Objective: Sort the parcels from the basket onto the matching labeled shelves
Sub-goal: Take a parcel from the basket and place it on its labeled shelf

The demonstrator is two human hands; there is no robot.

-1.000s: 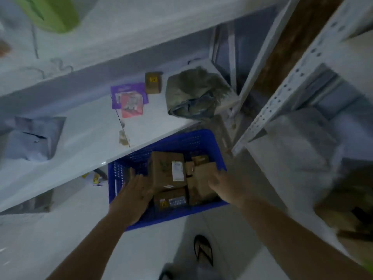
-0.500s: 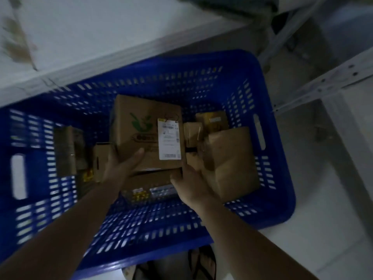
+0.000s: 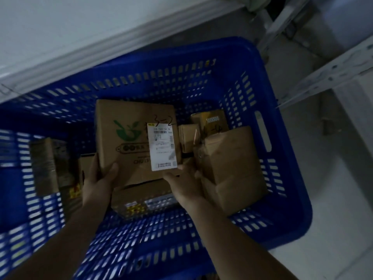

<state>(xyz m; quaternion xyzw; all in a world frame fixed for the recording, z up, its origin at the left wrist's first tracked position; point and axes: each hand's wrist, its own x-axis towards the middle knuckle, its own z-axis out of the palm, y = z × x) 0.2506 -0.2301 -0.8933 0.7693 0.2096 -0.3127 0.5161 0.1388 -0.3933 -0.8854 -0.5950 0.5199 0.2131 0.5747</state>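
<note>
A blue slotted basket sits on the floor with several cardboard parcels inside. The largest, a flat brown box with a green logo, a white shipping label and "3-2" handwritten on it, lies on top in the middle. My left hand grips its near left corner, thumb on top. My right hand holds its near right corner below the label. A taped brown parcel lies to the right. Smaller boxes sit behind it. Another box shows under the big one.
A white shelf board runs over the basket's far side. A perforated white shelf post crosses at the right. Pale floor lies to the right of the basket. A dark parcel stands at the basket's left.
The view has dropped from the shelves down into the basket. Both hands reached in and took hold of the big logo box at its near corners.
</note>
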